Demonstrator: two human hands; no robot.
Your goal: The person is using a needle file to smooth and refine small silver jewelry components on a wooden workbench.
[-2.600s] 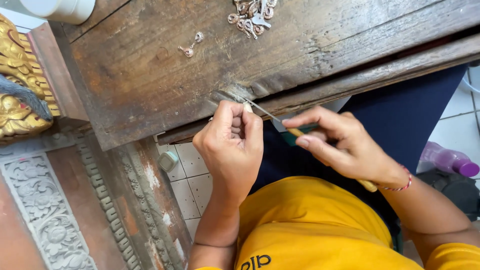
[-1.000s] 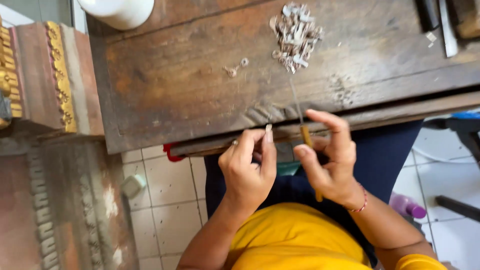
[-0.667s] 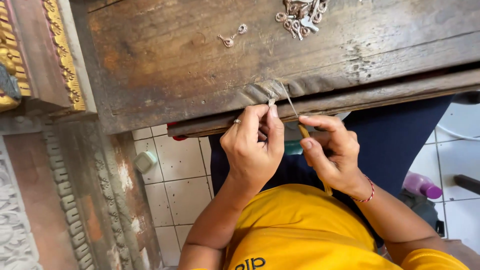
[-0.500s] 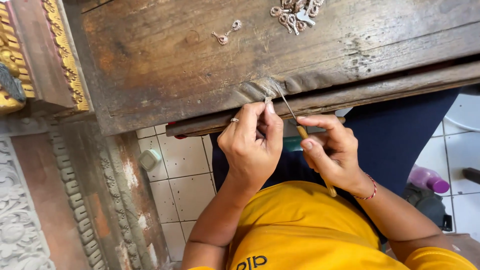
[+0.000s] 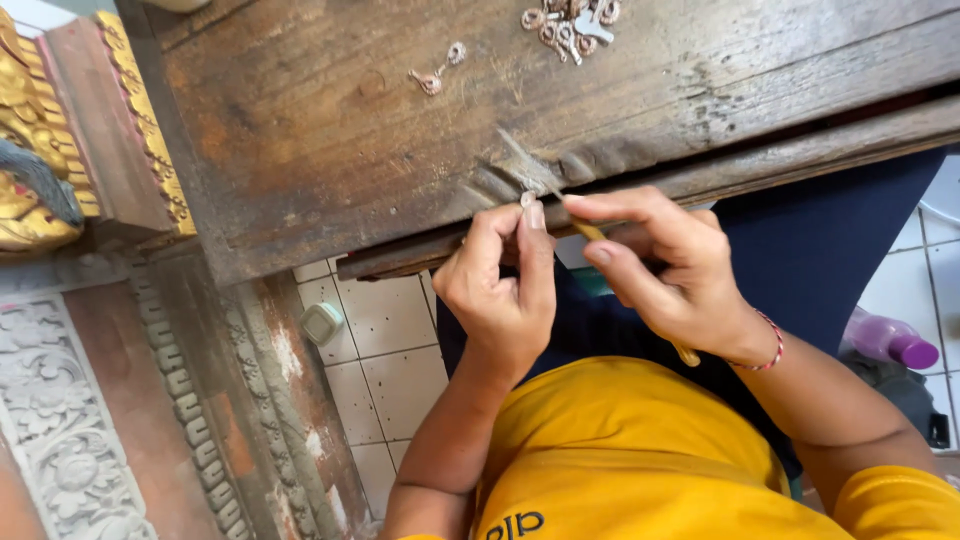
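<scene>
Along the near edge of a worn, dark wooden workbench (image 5: 330, 150), seen from above, a person in a yellow shirt (image 5: 620, 450) works with 2 bare hands. To the left stands carved furniture with gilded trim (image 5: 40, 130), and pale floor tiles (image 5: 390, 370) show below the bench.

The left hand (image 5: 500, 290) pinches a small silver piece (image 5: 527, 198) between thumb and forefinger, pressing it against the grooved bench edge. The right hand (image 5: 660, 270) grips a thin tool with a wooden handle (image 5: 590, 232), fingers pressed together around it, its fine metal tip angled across the piece toward the bench top.

The step in hand appears to be filing or scraping the tiny piece. The next stroke would call for a steady pinch and short, controlled tool movement.

Farther back lie a heap of small metal findings (image 5: 570, 20) and 2 loose ones (image 5: 437, 72).
</scene>
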